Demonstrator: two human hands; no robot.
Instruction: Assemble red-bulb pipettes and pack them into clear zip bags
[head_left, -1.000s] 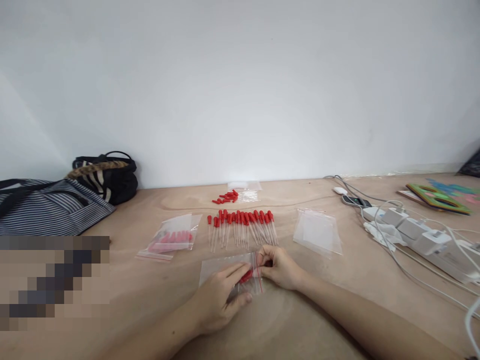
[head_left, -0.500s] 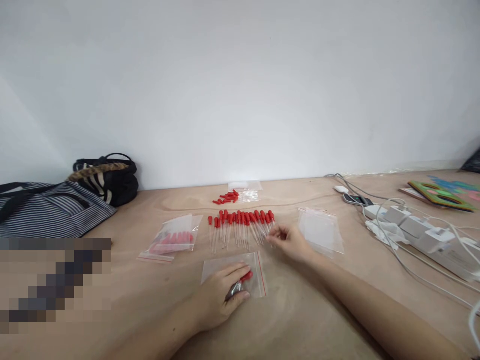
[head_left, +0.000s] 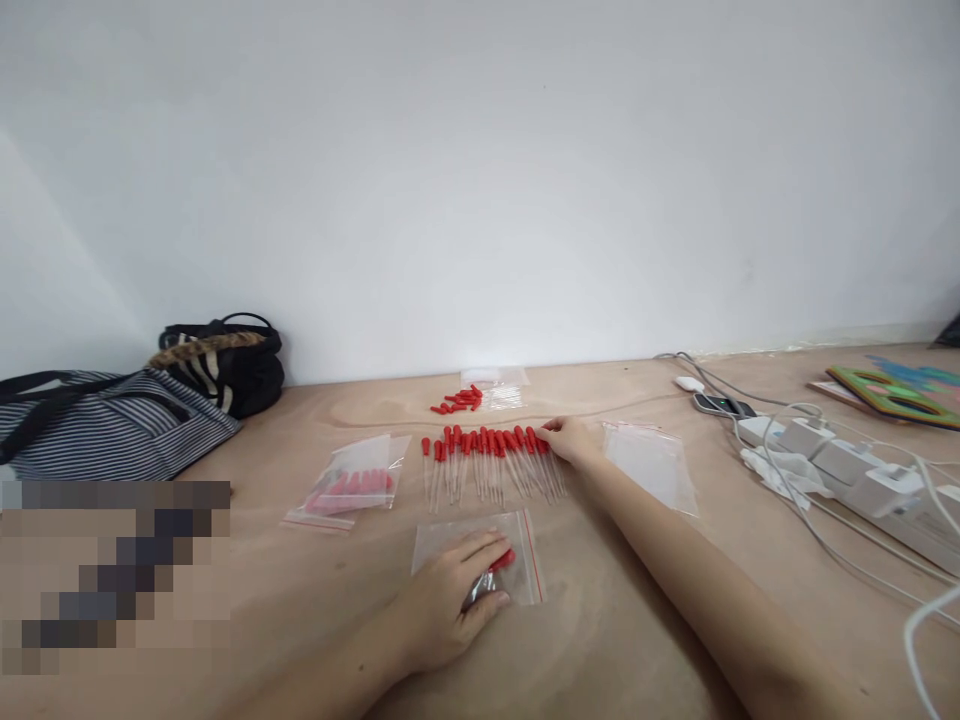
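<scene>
Several glass droppers with red rubber bulbs (head_left: 491,445) lie side by side across the middle of the table, bulbs toward the wall. My right hand (head_left: 564,440) pinches the red bulb at the right end of this row. Nearer to me, my left hand (head_left: 461,595) is curled round something with a red bulb and a dark, shiny part, resting on a clear zip bag (head_left: 532,560) with a red line. To the left lie filled zip bags (head_left: 356,485) showing red bulbs. Flat clear bags (head_left: 651,465) are stacked at the right.
Loose red bulbs (head_left: 459,400) and thin glass tubes (head_left: 504,395) lie near the wall. A striped bag (head_left: 127,425) and a black bag (head_left: 240,370) are at left. White chargers with cables (head_left: 847,465) and colourful boards (head_left: 892,390) occupy the right.
My right hand has moved from the tube ends up to the bulb at the row's right end. My left hand keeps its place on the bag. The view has shifted slightly.
</scene>
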